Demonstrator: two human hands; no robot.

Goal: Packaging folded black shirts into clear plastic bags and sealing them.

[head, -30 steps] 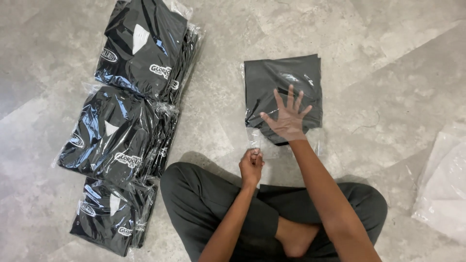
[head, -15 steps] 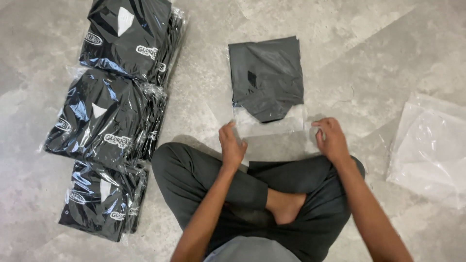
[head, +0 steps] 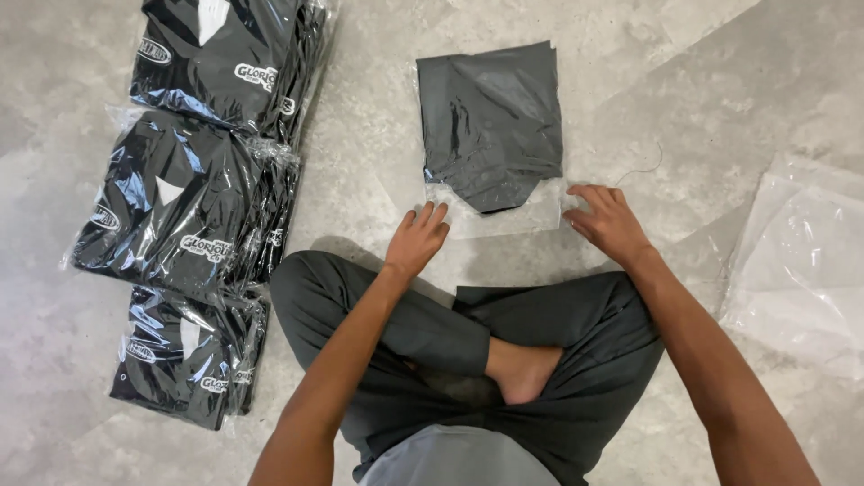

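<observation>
Two bare hands rest at the near edge of a clear plastic bag (head: 493,135) holding a folded dark grey garment, which lies flat on the grey stone floor (head: 378,162) in the upper middle of the frame, just above the person's crossed legs in dark grey trousers (head: 468,333). The left hand (head: 418,238) lies palm down with fingers loosely spread, its fingertips touching the bag's empty lower left flap; the right hand (head: 607,220) lies likewise spread at the lower right corner, pinching nothing that I can see. The garment sits well inside, leaving a bare strip of plastic between the two hands. To handle this strip well, I judge that both hands should press evenly and keep it taut and flat, so it creases straight along the garment's lower edge without trapped air or a skewed corner. Three stacks of black garments in glossy clear bags (head: 180,216) run down the left of the frame, well apart. A pile of empty clear plastic bags (head: 801,270) lies at the right edge.
</observation>
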